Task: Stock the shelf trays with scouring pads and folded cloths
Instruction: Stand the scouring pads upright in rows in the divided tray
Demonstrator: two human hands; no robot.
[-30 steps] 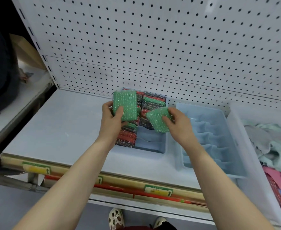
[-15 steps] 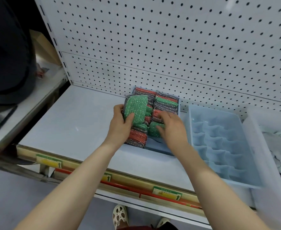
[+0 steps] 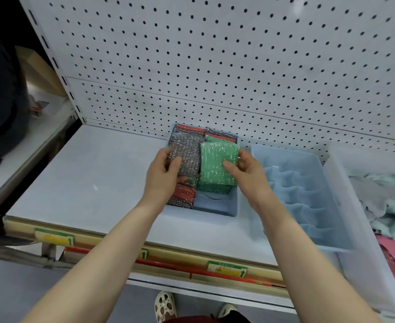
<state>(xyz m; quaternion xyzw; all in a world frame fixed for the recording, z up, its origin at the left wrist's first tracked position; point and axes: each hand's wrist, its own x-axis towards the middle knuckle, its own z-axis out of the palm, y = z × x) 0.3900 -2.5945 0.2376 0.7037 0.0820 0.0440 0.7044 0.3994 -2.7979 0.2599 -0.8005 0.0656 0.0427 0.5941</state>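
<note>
Left hand [image 3: 166,173] gripping a silver scouring pad [image 3: 186,157], right hand [image 3: 245,170] pinching a green scouring pad [image 3: 216,163], both over the part-filled tray [image 3: 215,209] at frame centre, empty divider tray [image 3: 308,194] just right

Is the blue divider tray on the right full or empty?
Empty. The blue divider tray shows only bare wavy dividers, with no pads or cloths in any slot that is visible.
</note>
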